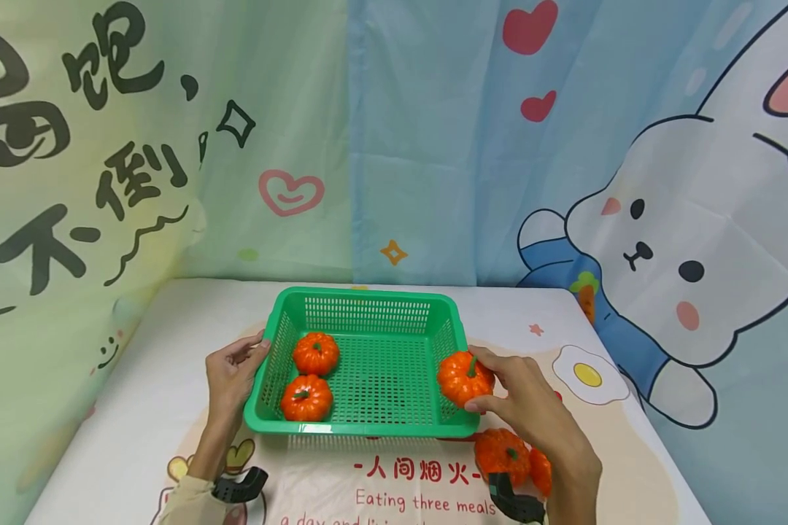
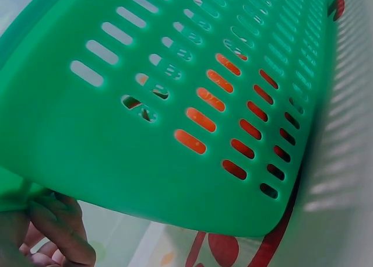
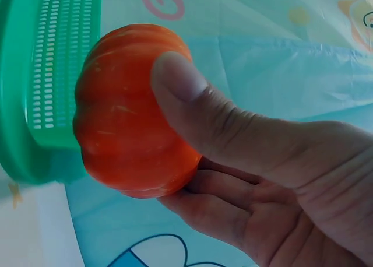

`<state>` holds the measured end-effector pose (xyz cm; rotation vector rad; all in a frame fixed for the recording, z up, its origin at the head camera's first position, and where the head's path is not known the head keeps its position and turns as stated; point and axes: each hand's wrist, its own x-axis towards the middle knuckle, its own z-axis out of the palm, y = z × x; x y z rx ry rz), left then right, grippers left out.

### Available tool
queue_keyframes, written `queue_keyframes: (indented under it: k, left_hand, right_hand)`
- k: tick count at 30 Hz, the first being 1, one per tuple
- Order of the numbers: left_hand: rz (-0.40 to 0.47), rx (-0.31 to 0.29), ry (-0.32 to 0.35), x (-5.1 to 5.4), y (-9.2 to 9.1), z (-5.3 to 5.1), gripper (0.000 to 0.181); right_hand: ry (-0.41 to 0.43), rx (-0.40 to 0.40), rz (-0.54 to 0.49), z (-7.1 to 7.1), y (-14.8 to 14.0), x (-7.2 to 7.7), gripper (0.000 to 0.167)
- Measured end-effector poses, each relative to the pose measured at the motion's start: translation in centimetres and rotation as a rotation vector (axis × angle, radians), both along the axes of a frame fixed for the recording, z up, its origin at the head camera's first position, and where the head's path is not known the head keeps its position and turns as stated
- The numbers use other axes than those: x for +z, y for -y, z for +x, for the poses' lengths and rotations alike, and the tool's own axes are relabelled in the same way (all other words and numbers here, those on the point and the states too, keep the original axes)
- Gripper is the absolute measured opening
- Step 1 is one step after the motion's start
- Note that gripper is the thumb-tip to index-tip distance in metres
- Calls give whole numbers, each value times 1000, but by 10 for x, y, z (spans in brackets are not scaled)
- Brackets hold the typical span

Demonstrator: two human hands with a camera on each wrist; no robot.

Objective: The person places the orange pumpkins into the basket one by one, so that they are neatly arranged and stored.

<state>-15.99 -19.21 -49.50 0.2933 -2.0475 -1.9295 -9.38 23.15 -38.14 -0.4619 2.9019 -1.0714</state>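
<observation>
The right hand point(image 1: 530, 397) has thumb and fingers clamped on an orange pumpkin point(image 1: 460, 379) at the right end of the green basket point(image 1: 361, 429). The left hand point(image 1: 232, 372) grips its left rim. Two pumpkins point(image 1: 306, 399) sit inside, left; loose pumpkins point(image 1: 499, 458) lie near right on the counter point(image 1: 187, 310). Loading seems in hand; the next move likely calls for clearing the rim, then releasing gently.

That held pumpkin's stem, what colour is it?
The stem is green, seen best in the head view.
</observation>
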Motion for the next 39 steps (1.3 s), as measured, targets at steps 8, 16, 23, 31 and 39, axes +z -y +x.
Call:
queue_keyframes:
  k: [8,16,23,31,39]
  left_hand:
    - [-3,7,-10,-2,0,-1,27]
    - [-2,7,0,-1,0,-1,27]
    - [17,-4,-8,-1,-1,0,28]
    - [15,-3,-11,1,-1,0,28]
    - [18,-3,-9,0,-1,0,28]
  right_hand:
    - [26,18,-5,-6,15,-6,78]
    - [101,42,-17,-12,31,-14,79]
    - [112,85,-41,-18,39,-19,78]
    - [79,169,-63,-24,47,-28,76]
    - [75,196,-50,-29,59,-35,76]
